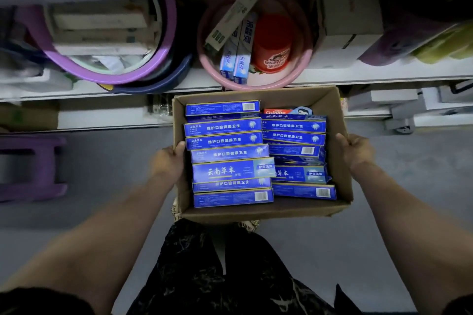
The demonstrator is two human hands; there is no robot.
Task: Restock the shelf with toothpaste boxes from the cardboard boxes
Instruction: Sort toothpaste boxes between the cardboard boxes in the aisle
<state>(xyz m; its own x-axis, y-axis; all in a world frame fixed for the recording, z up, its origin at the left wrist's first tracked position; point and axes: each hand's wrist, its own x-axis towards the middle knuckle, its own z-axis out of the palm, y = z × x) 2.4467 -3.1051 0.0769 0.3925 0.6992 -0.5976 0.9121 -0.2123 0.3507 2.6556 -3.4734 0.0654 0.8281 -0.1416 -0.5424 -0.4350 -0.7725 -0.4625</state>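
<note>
Clamps left grip [167, 161] and right grip [357, 152] on opposite walls of cardboard box [256, 212], thumbs over rim; carries blue toothpaste boxes [230, 171] between them, seemingly clear of floor [115, 161].

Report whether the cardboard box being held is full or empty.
Nearly full: blue toothpaste boxes in two columns cover the floor of the cardboard box.
</note>
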